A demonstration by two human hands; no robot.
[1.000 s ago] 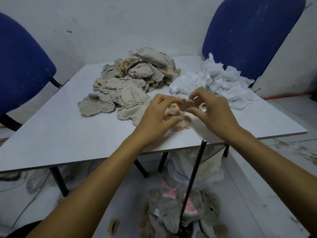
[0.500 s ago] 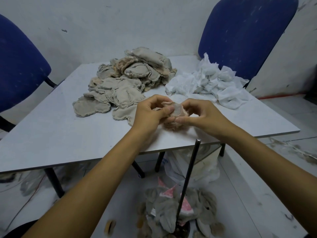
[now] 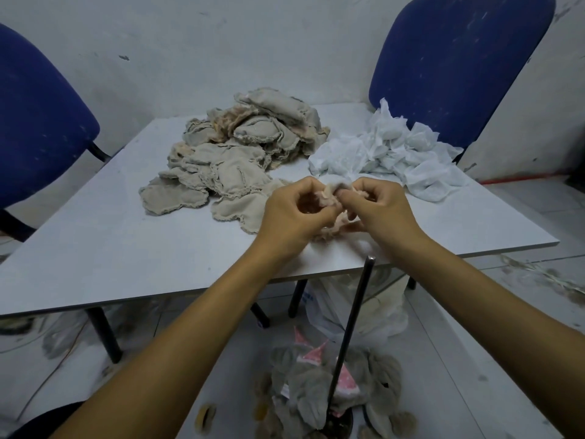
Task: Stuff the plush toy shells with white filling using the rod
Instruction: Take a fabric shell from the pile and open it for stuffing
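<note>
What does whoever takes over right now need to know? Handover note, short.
Left hand and right hand: both pinch one small plush shell over the table's near edge, fingers curled into the fabric.
Empty shell pile at table centre; white filling to its right.
Rod stands upright below the table edge, untouched.
Plush pieces lie heaped around the rod's base; whether they are stuffed, I cannot tell.
Left: fill the held shell, pack it with the rod, then work through the pile.

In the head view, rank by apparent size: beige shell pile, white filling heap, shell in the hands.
1. Pile of beige fabric shells
2. Heap of white filling, somewhat smaller
3. Single pinkish shell both hands pinch, partly hidden
</note>
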